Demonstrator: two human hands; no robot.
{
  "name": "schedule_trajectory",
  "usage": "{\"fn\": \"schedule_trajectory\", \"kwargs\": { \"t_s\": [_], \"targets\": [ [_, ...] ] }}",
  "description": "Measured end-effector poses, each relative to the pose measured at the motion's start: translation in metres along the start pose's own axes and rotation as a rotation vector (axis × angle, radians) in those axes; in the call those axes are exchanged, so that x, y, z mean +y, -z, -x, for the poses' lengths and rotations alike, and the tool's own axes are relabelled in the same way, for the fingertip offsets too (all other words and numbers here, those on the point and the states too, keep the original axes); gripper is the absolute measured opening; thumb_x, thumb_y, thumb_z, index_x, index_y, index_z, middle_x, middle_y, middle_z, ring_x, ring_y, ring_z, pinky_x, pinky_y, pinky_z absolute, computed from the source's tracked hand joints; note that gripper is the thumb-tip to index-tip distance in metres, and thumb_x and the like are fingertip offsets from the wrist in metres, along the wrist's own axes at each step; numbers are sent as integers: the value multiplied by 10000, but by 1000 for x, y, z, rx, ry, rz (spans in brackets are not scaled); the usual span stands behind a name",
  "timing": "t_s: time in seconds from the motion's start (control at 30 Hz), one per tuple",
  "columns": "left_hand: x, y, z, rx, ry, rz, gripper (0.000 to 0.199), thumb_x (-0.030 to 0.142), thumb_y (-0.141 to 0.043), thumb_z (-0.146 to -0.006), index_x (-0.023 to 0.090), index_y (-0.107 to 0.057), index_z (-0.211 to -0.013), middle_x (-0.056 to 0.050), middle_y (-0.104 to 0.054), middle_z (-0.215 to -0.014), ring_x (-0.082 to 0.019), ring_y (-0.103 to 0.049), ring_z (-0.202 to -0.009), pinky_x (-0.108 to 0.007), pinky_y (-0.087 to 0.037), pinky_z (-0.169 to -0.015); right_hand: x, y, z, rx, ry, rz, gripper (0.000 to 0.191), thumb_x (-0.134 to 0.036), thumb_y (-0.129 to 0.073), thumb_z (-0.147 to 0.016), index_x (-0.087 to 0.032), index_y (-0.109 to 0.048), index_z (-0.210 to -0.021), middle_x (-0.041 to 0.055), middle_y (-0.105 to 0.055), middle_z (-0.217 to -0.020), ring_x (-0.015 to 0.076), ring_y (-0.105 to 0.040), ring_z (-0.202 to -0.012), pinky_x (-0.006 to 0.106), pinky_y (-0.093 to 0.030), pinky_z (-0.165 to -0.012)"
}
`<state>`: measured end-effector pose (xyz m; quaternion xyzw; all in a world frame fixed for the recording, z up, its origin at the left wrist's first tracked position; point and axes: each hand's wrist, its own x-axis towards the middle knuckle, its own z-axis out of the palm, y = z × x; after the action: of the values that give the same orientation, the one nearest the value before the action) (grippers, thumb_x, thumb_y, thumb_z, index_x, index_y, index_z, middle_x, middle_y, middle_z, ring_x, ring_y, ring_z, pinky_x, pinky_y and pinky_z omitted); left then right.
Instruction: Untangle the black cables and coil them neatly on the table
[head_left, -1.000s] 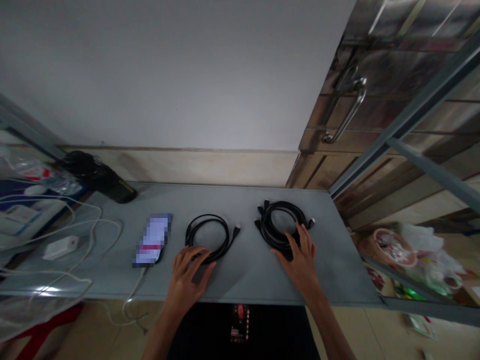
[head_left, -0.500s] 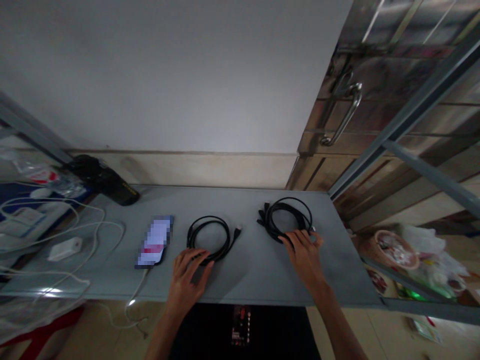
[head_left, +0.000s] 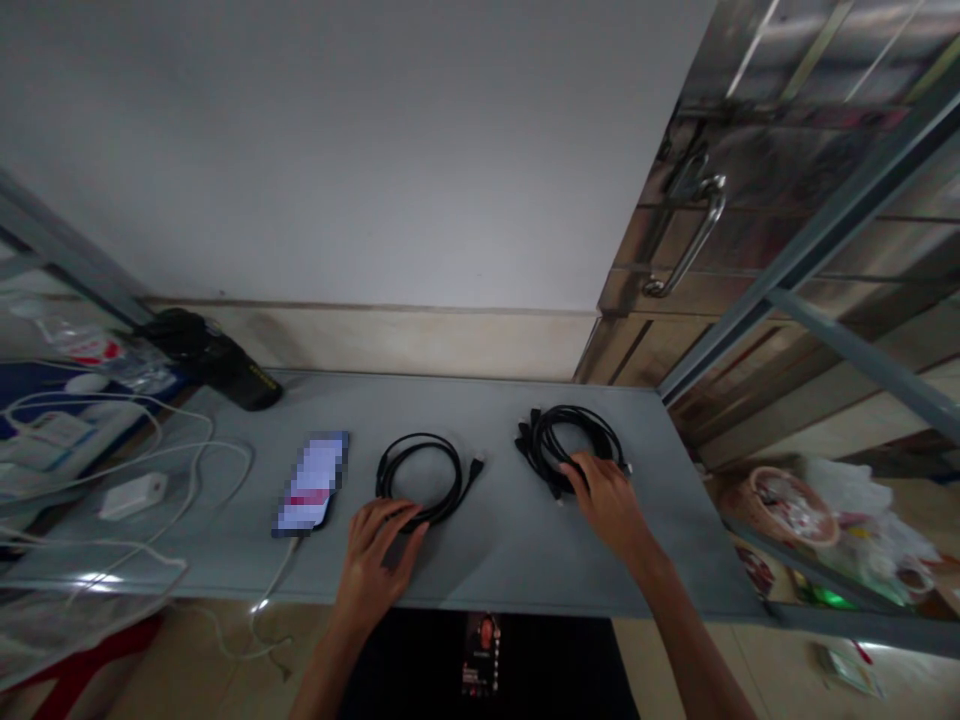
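Note:
A thin coil of black cable (head_left: 459, 480) lies on the grey table, its plug pointing right. My left hand (head_left: 379, 550) is at its near-left edge, thumb and fingertips closed about the cable. To the right rests a thicker bundle of coiled black cables (head_left: 536, 450), with several plugs sticking out on its left and near sides. Over the near-right part of this bundle, my right hand (head_left: 607, 505) has its fingers curled onto the loops. The cable under those fingers is partly hidden.
Left of the thin coil, a phone (head_left: 311, 485) is plugged into a white cord. Farther left are a white adapter (head_left: 135, 496), tangled white cords and a black bottle (head_left: 232, 370). A metal post (head_left: 795, 260) rises at the right, beyond which stands a basket (head_left: 791, 508).
My right hand has shifted slightly left over the bundle, whose loops now sit closer together. A plug now shows at its near side. My left hand has hardly moved.

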<state>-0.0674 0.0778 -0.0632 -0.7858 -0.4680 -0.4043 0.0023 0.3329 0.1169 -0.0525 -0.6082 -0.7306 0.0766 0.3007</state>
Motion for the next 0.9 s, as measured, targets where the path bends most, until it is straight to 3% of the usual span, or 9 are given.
{"fn": "schedule_trajectory", "kwargs": {
  "t_s": [0.13, 0.27, 0.47, 0.6, 0.67, 0.77, 0.9],
  "targets": [
    [-2, -1, 1, 21, -4, 12, 255, 170, -765, -1058, 258, -738, -1296, -81, -780, -1203, -280, -716, -1146, -485, -556, -1036, 2, 13, -16, 25, -70, -70, 366, -531, -374, -1222, -273, -614, -1120, 56, -815, -916, 277, -802, -808, 374, -555, -728],
    [-1, -1, 1, 29, 10, 10, 259, 158, -768, -1050, 259, -741, -1288, -82, -782, -1195, -288, -719, -1145, -484, -559, -1024, -1, 35, -31, 88, -122, -143, 398, -578, -354, -1212, -280, -573, -1066, 17, -750, -791, 241, -746, -669, 349, -542, -677],
    [-1, 1, 0, 46, 25, 6, 271, 162, -767, -1050, 265, -740, -1299, -85, -785, -1196, -294, -720, -1140, -490, -565, -1019, -26, 90, -43, 379, -229, -265, 556, -740, -488, -1124, -228, -698, -1079, 47, -723, -811, 241, -694, -718, 342, -523, -653],
    [11, -1, -5, 52, 40, 58, 291, 174, -772, -1044, 278, -744, -1315, -74, -789, -1204, -292, -732, -1148, -484, -570, -1042, -44, 110, -40, 374, -237, -336, 505, -703, -556, -1124, -225, -716, -1087, 12, -692, -773, 201, -636, -646, 314, -478, -601],
    [28, -6, -15, 24, 97, 137, 306, 205, -754, -1062, 286, -736, -1356, -78, -783, -1242, -290, -736, -1177, -475, -584, -1062, -49, 104, -34, 297, -208, -370, 438, -655, -579, -1137, -235, -693, -1078, -9, -670, -746, 192, -626, -622, 305, -459, -582],
    [60, -22, -45, -52, 182, 319, 326, 268, -700, -1104, 290, -701, -1429, -94, -760, -1341, -288, -729, -1258, -462, -593, -1105, -50, 74, -21, 180, -95, -340, 341, -558, -548, -1182, -243, -661, -1114, -20, -670, -749, 200, -656, -640, 316, -489, -631],
    [85, -67, -108, -83, 263, 490, 310, 360, -595, -1165, 257, -635, -1456, -119, -741, -1397, -269, -721, -1302, -459, -573, -1163, -44, 21, 0, 90, 142, -43, 284, -408, -449, -1232, -219, -661, -1230, 80, -787, -1034, 269, -758, -934, 409, -566, -861]
  ]
}}
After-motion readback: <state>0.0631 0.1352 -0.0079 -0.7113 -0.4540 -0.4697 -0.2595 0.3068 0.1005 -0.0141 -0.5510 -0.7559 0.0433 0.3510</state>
